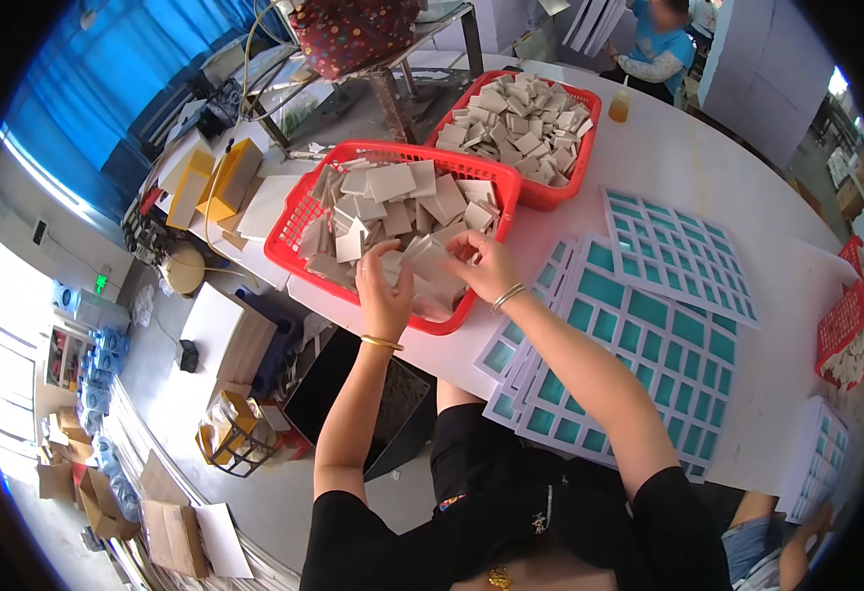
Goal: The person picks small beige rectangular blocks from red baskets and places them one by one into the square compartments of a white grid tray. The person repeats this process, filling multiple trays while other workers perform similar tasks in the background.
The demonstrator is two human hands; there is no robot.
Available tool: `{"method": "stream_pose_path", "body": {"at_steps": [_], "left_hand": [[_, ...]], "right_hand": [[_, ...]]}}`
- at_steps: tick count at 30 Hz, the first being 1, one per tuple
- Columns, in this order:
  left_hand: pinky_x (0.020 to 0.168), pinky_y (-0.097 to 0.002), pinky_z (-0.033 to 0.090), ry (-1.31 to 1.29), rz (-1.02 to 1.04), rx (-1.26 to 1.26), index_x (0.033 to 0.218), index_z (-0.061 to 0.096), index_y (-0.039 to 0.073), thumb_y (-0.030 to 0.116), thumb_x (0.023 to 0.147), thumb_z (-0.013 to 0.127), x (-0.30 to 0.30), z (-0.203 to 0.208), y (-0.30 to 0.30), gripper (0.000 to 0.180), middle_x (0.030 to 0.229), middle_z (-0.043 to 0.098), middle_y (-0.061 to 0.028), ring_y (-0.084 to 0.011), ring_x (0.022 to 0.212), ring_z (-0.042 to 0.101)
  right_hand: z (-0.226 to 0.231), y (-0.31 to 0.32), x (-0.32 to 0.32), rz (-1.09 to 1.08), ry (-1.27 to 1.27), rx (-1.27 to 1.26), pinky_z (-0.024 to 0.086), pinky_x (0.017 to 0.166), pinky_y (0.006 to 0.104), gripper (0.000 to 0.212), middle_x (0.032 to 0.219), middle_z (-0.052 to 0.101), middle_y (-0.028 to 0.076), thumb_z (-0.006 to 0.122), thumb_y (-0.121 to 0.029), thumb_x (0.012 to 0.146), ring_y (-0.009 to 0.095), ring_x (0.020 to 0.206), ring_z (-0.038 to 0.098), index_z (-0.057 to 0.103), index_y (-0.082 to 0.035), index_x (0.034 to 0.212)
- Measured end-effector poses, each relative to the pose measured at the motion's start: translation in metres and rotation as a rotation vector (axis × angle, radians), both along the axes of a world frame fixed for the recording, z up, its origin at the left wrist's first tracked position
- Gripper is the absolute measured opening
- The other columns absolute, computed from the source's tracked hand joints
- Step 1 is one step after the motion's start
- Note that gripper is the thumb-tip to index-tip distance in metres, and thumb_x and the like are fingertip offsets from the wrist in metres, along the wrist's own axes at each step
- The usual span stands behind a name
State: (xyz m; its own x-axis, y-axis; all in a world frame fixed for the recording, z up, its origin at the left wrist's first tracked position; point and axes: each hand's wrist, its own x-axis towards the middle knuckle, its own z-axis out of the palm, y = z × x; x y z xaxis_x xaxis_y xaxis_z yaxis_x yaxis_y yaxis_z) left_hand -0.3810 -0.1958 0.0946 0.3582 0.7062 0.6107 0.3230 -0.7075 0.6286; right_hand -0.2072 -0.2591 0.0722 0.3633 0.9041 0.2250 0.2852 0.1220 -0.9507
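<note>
Both my hands are over the near end of a red plastic basket heaped with flat, pale grey rectangular pieces. Between them is a small group of these pale pieces, tilted up from the heap. My right hand pinches the group's right side between thumb and bent fingers. On the left side, the fingers and thumb of my left hand curl around its edge. Below the hands, a cloudy, translucent plastic bag or sheet lies against the basket's inner wall.
A second red basket of similar pieces stands behind. To the right, white grid panels with teal openings overlap on the white table. A bottle of amber liquid stands farther back. Two other people are nearby, one partly visible at lower right.
</note>
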Motion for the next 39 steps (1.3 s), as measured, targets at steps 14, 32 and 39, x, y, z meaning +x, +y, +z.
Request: {"method": "stream_pose_path", "body": {"at_steps": [14, 32, 39], "left_hand": [[0.099, -0.0435, 0.041, 0.144, -0.381, 0.14, 0.13, 0.046, 0.005, 0.009, 0.062, 0.08, 0.023, 0.033, -0.039, 0.076, 0.137, 0.046, -0.0171, -0.037, 0.122, 0.047], [0.078, -0.0339, 0.051, 0.284, -1.111, -0.338, 0.123, 0.051, 0.003, -0.003, 0.066, 0.076, 0.164, -0.002, -0.202, 0.063, 0.115, 0.053, -0.013, -0.0281, 0.099, 0.058], [0.075, -0.0362, 0.051, 0.385, -0.942, -0.216, 0.117, 0.052, 0.002, 0.008, 0.067, 0.078, 0.188, -0.018, -0.169, 0.056, 0.105, 0.057, -0.0148, -0.0291, 0.089, 0.06]], "right_hand": [[0.01, -0.084, 0.023, -0.059, 0.253, 0.195, 0.047, 0.072, 0.0221, 0.023, 0.088, 0.063, 0.001, 0.067, -0.017, 0.087, 0.005, 0.079, 0.057, 0.061, -0.003, 0.104], [0.017, -0.328, 0.08, -0.371, -0.37, -0.181, 0.052, 0.07, 0.0357, 0.043, 0.11, 0.059, 0.015, 0.072, -0.023, 0.08, 0.027, 0.086, 0.065, 0.052, -0.002, 0.112], [-0.004, -0.374, 0.152, -0.766, 0.041, -0.146, 0.052, 0.062, 0.0333, 0.025, 0.088, 0.062, 0.014, 0.059, -0.02, 0.091, 0.018, 0.075, 0.065, 0.053, 0.0, 0.105]]}}
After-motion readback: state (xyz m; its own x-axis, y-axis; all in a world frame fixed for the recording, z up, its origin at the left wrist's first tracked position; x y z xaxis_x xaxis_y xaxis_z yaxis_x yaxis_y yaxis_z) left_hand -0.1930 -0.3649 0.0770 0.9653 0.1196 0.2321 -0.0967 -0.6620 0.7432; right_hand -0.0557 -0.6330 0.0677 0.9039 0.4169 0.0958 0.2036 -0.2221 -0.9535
